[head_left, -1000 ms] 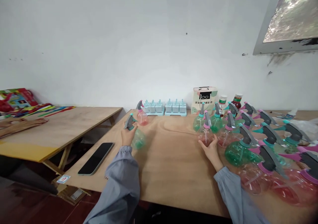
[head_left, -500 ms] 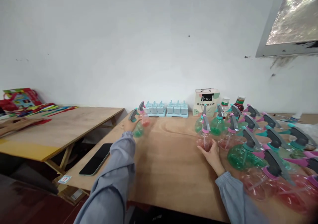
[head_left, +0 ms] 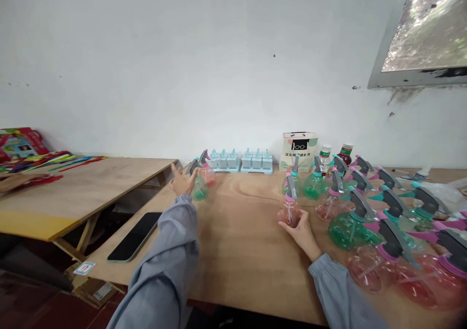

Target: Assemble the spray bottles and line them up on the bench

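My left hand (head_left: 181, 181) reaches to the far left part of the wooden table (head_left: 241, 241). Its fingers are spread against the side of a green spray bottle (head_left: 200, 190) with a grey trigger, which stands upright on the table. A pink spray bottle (head_left: 207, 172) stands just behind the green one. My right hand (head_left: 298, 226) cups the base of another pink spray bottle (head_left: 289, 211), which stands upright a little apart from the group on the right.
Several green and pink spray bottles (head_left: 368, 212) crowd the right side. Along the wall stand light-blue moulds (head_left: 241, 161), a small paper bag (head_left: 299, 145) and two small bottles (head_left: 345, 152). A black phone (head_left: 133, 236) lies near the left edge. A second table (head_left: 73, 188) stands further left.
My left hand carried the green bottle away from me, set it beside the far pink bottle and spread its fingers. My right hand drew its pink bottle slightly left, out of the group.
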A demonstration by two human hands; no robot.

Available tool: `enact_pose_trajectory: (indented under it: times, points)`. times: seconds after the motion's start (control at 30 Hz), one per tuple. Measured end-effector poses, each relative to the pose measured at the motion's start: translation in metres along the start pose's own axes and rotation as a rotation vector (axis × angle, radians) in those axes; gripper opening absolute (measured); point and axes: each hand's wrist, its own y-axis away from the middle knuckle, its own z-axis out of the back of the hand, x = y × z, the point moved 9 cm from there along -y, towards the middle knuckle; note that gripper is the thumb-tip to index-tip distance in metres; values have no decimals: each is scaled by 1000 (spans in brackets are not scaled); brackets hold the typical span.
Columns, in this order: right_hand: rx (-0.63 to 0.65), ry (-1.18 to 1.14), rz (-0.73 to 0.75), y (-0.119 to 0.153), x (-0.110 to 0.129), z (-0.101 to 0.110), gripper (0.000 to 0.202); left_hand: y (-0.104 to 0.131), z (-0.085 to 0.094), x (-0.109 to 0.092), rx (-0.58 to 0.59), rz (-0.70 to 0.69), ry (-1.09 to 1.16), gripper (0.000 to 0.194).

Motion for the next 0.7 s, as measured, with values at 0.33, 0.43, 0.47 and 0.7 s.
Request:
enact_pose_trajectory:
  times: [0.33, 0.43, 0.47, 0.7]
  points:
    - [277, 35, -32, 23, 55, -27, 89, 181, -43, -149, 574, -544, 529, 81]
    - [427, -64, 7, 39, 70, -44, 85, 230, -67, -175, 791, -354, 774, 93]
    - [462, -98, 7, 44, 71, -48, 85, 241, -74, -177, 832, -270, 842, 89]
    - [265, -311, 56, 18, 51, -32, 57, 241, -100, -144, 808, 202, 1004, 77]
